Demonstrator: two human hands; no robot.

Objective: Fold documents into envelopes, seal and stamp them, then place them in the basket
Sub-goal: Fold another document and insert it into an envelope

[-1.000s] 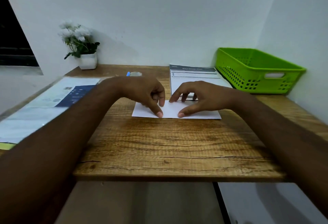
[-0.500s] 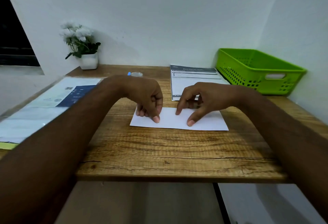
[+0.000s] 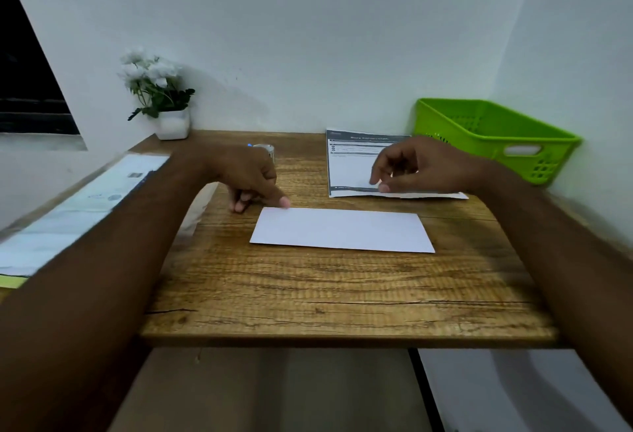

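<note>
I judge the folded paper (image 3: 342,230) light and limp, best pinched edgewise; left grip (image 3: 247,178) curled, touching its corner, right grip (image 3: 414,168) loose, empty.

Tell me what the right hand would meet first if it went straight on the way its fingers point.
Probably the printed sheet: the right hand points down-left just above it, though the gap is unclear.

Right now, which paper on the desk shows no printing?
The plain white folded sheet at the centre; the document beyond it and the left-hand papers carry print.
</note>
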